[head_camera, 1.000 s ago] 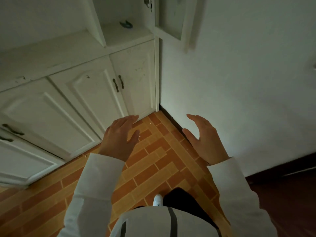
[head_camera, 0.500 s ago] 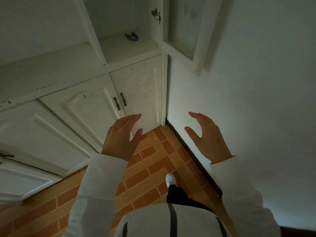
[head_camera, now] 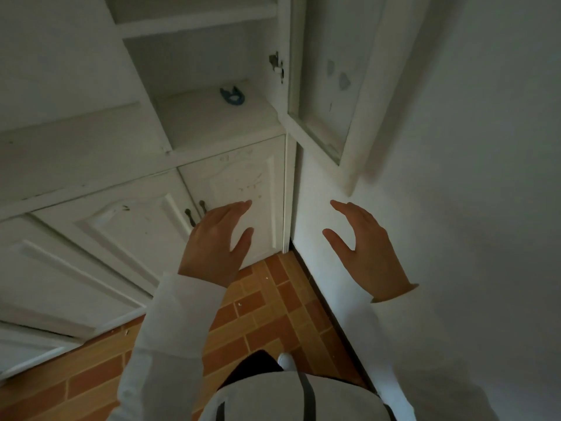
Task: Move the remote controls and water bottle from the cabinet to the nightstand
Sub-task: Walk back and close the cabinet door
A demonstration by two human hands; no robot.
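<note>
My left hand [head_camera: 217, 246] and right hand [head_camera: 365, 244] hover before the cabinet [head_camera: 212, 129], fingers [head_camera: 239, 205] straight and spread, holding nothing.

Dim, greenish cast. Brightest patch on wall [head_camera: 318, 189] between the hands. Open door [head_camera: 358, 95] throws soft shadow rightward. Corners darken; wide-angle bends cabinet [head_camera: 91, 153] lines. Fine detail soft.

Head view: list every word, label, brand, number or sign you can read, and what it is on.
None: no readable text anywhere in this view.
Lower cabinet door: faint dark marks, scuffs or scribbles, not legible as letters.
Open glass door: two grey smudges or sticker remnants, no lettering visible.
Small blue object on the shelf: too small and dim to show any label.
</note>
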